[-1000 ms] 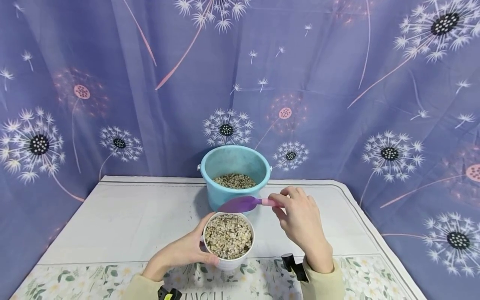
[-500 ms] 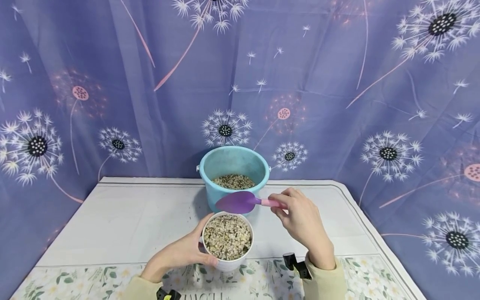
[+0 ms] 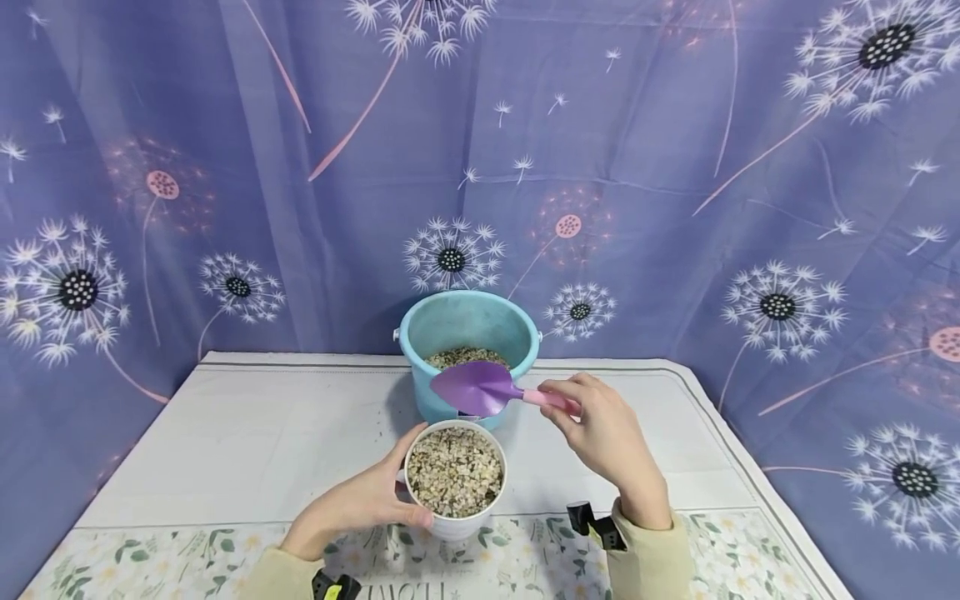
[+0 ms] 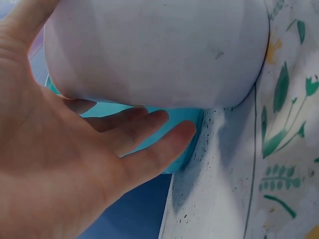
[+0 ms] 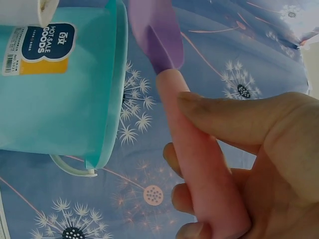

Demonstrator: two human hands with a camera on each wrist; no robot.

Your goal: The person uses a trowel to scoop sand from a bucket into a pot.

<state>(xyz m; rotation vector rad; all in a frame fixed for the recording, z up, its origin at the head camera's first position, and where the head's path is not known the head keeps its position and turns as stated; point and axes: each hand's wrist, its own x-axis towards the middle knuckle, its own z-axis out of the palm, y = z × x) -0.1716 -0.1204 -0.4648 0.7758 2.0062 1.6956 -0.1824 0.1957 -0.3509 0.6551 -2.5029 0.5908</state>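
Note:
My left hand [image 3: 375, 498] holds a white flowerpot [image 3: 459, 527] from its left side, thumb at the front. Pale, grainy potting mix [image 3: 456, 472] fills the pot close to its rim. In the left wrist view, several fingers [image 4: 159, 149] stick out past the pot's wall [image 4: 154, 55]. A garden trowel with a purple blade [image 3: 474, 388] and a pink handle [image 5: 199, 159] is in the grip of my right hand [image 3: 606, 433]. The trowel's blade hangs in the air over the front rim of a light blue bucket [image 3: 431, 379], behind the pot.
Darker grainy mix [image 3: 467, 357] lies inside the bucket, partly hidden by the blade. A labelled sticker [image 5: 45, 47] shows on the bucket's outer wall. The white table [image 3: 285, 433] has a flowered strip [image 3: 187, 554] along its front. A purple dandelion curtain [image 3: 337, 250] hangs behind.
The trowel's blade has risen from just above the pot's far rim to the bucket's front rim, turning to show more of its face. The left hand and pot have barely moved.

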